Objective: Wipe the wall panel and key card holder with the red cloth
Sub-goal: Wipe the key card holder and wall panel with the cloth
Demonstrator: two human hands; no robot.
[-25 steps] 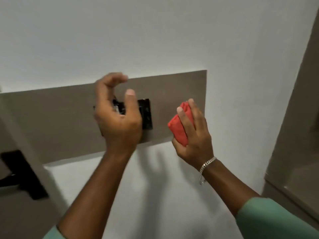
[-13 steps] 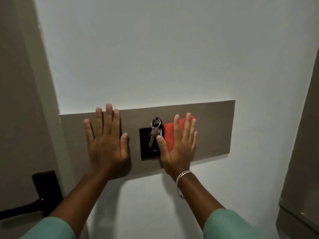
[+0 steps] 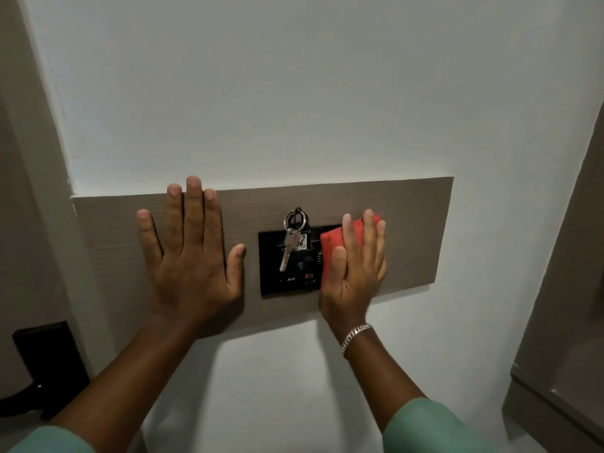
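Observation:
A long grey-brown wall panel [image 3: 415,230] runs across the white wall. At its middle sits the black key card holder [image 3: 287,279], with a silver key [image 3: 289,250] on a ring hanging over its top. My right hand [image 3: 356,273] lies flat and presses the folded red cloth [image 3: 328,253] against the holder's right edge and the panel beside it. My left hand [image 3: 192,256] is spread flat on the panel left of the holder, holding nothing.
A grey door with a black lever handle [image 3: 42,371] stands at the left edge. A grey-brown cabinet or door frame [image 3: 562,322] runs down the right side. White wall [image 3: 294,93] fills the space above and below the panel.
A second ago my left hand was curled at the holder and the right held the cloth off the wall. Both hands now lie flat on the panel, the cloth pressed at the holder's right edge.

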